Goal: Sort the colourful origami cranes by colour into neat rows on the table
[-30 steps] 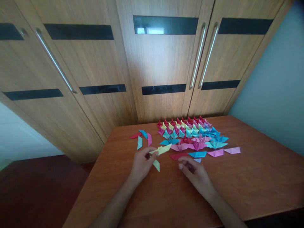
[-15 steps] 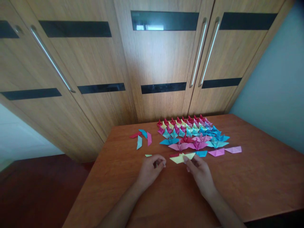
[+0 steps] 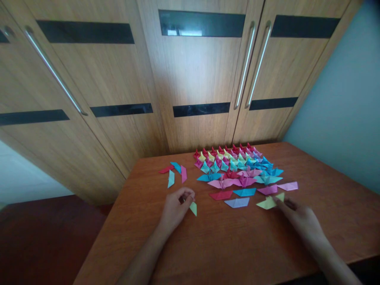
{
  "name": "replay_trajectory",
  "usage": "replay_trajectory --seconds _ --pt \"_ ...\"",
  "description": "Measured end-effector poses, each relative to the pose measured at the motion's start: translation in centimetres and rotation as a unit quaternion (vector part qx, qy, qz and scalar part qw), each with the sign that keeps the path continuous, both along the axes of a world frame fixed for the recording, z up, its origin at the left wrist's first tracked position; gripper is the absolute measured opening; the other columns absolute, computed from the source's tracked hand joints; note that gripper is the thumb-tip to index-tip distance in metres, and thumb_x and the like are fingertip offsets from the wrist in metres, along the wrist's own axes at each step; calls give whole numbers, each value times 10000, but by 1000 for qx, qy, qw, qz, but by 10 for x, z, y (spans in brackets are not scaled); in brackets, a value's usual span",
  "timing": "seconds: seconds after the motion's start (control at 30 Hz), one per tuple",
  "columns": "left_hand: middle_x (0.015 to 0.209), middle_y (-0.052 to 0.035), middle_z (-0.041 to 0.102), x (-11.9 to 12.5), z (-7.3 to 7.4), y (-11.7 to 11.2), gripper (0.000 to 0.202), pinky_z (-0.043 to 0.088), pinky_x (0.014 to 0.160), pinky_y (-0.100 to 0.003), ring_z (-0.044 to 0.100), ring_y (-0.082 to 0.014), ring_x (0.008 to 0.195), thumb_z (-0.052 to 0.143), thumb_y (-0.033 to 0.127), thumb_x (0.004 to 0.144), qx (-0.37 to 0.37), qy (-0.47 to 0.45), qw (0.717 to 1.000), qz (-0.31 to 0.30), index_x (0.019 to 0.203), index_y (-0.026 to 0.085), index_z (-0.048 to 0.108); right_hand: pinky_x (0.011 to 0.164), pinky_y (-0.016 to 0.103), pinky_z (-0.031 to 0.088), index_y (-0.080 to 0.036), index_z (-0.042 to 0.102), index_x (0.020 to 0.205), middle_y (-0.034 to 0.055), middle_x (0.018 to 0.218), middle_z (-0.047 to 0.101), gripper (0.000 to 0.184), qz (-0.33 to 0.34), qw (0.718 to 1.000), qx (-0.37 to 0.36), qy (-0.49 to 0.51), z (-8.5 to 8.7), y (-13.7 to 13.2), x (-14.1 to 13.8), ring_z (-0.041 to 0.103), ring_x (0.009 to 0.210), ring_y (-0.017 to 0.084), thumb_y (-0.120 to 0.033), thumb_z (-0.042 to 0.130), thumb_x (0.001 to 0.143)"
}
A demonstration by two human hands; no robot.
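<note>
My right hand (image 3: 298, 217) reaches to the right over the wooden table (image 3: 237, 245), fingertips pinching a folded yellow-green paper piece (image 3: 268, 202) that lies at the right end of a row. My left hand (image 3: 175, 206) rests curled on the table, fingers pinched on a small green folded paper (image 3: 193, 208). Between the hands lie a red piece (image 3: 221, 195), a blue piece (image 3: 245, 192) and a lilac piece (image 3: 237, 202).
A block of many folded paper pieces (image 3: 237, 164) in red, yellow, pink and blue fills the table's back. Several loose folded strips (image 3: 175, 173) lie at back left. Wooden wardrobe doors (image 3: 190, 79) with metal handles stand behind; a pale wall (image 3: 341, 99) lies right.
The yellow piece went from my left hand to my right hand, which carried it rightward to the row's right end. My left hand took hold of the small green paper.
</note>
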State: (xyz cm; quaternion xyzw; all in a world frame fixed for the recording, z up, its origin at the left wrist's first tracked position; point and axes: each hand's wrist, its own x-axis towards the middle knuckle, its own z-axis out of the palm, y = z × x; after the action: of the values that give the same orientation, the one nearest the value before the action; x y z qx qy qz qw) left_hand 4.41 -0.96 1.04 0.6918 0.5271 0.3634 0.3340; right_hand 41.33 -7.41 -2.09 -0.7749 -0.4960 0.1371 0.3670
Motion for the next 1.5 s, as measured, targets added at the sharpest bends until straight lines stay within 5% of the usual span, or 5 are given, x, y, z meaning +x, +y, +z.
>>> replay_trajectory --seconds 0.2,0.67,1.0,1.2,1.5 --pt "693 6 647 -4 -1 1 175 413 601 -223 565 -142 641 520 306 816 24 13 1000 4 780 189 645 528 352 409 -276 641 809 101 793 682 504 -39 967 -188 -167 0 2 -9 632 642 287 -722 418 740" --pt "679 14 633 -8 -2 3 175 398 582 -216 549 -136 623 506 296 826 36 34 999 4 792 195 645 540 348 415 -263 595 863 107 883 678 443 -33 954 -212 -210 5 11 -25 643 713 297 -616 328 837" --pt "737 8 670 -17 1 10 182 430 614 -232 592 -144 648 499 297 825 45 70 995 49 834 196 650 479 263 334 -241 618 772 51 680 655 407 -15 976 -90 -198 -4 11 -25 604 569 216 -594 424 829" --pt "852 -16 693 -40 -1 21 190 466 698 -272 627 -170 745 508 277 821 70 113 985 110 914 209 658 509 246 348 -221 582 730 14 629 615 339 106 986 50 -120 3 24 -69 570 554 169 -515 466 852" --pt "1027 -44 621 -31 -3 13 344 419 924 -320 549 -187 993 501 1 724 153 177 963 -133 955 210 648 535 239 322 -207 510 665 -12 621 575 240 304 949 53 -66 12 36 -159 525 573 136 -339 491 865"
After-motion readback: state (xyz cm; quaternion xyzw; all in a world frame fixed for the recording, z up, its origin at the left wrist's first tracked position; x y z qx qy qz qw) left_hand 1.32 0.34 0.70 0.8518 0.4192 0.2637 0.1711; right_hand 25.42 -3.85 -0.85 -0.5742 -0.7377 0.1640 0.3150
